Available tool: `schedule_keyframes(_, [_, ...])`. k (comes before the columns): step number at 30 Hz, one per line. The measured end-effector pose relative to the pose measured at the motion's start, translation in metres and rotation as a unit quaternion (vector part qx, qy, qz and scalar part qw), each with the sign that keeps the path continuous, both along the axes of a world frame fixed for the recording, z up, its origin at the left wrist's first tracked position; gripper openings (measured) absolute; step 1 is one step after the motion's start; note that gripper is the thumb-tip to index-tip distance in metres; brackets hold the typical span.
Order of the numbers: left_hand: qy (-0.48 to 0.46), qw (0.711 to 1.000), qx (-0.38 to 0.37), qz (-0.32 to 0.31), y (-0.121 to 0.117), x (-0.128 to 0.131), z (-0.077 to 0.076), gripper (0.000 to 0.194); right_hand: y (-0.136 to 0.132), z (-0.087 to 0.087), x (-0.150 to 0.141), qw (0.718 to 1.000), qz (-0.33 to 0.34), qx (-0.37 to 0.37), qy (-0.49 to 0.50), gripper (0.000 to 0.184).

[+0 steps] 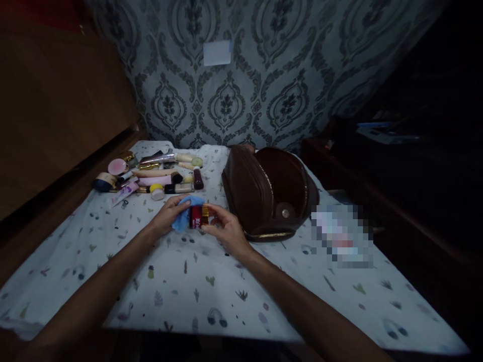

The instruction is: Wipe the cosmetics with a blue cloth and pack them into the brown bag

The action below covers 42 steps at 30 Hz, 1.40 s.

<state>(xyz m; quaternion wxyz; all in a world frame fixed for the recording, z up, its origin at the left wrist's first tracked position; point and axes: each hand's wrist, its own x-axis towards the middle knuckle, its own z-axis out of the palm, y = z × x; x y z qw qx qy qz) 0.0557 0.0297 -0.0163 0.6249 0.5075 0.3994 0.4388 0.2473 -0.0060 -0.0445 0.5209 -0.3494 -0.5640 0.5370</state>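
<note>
Above the middle of the cloth, my left hand (168,215) pinches a blue cloth (181,219), which is pressed against a small dark red jar (195,217) with a gold cap. My right hand (228,229) grips the jar by its gold end, fingers above and thumb below. White lettering shows on the red side, too small to read. Just right of my right hand stands a brown cosmetic bag (247,196), its zipper open and its inside dark.
Many cosmetics lie at the back left, among them a pink round compact (117,166), a dark red tube (197,178) and a yellow-lidded jar (157,191). A printed tablecloth (173,301) covers the table. A blurred-out flat item (341,236) lies right of the bag. Wooden furniture (56,100) borders the left.
</note>
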Motion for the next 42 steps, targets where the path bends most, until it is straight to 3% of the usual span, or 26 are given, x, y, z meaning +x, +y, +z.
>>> schedule_keyframes(10, [-0.091, 0.99, -0.108, -0.028, -0.006, 0.011, -0.014, 0.044, -0.001, 0.004, -0.005, 0.994, -0.096, 0.022, 0.053, 0.053])
schedule_keyframes(16, [-0.103, 0.987, -0.123, -0.016, -0.01, 0.015, -0.013, 0.041, -0.004, 0.005, -0.006, 0.985, -0.163, 0.058, -0.003, 0.049])
schedule_keyframes(32, [0.009, 0.999, 0.003, 0.053, -0.015, 0.014, 0.002, 0.042, -0.002, -0.006, -0.004, 0.958, -0.218, 0.133, -0.133, 0.044])
schedule_keyframes(42, [0.125, 0.984, 0.096, 0.078, -0.016, 0.011, 0.006, 0.032, -0.004, -0.002, 0.0, 0.955, -0.184, 0.16, -0.17, 0.047])
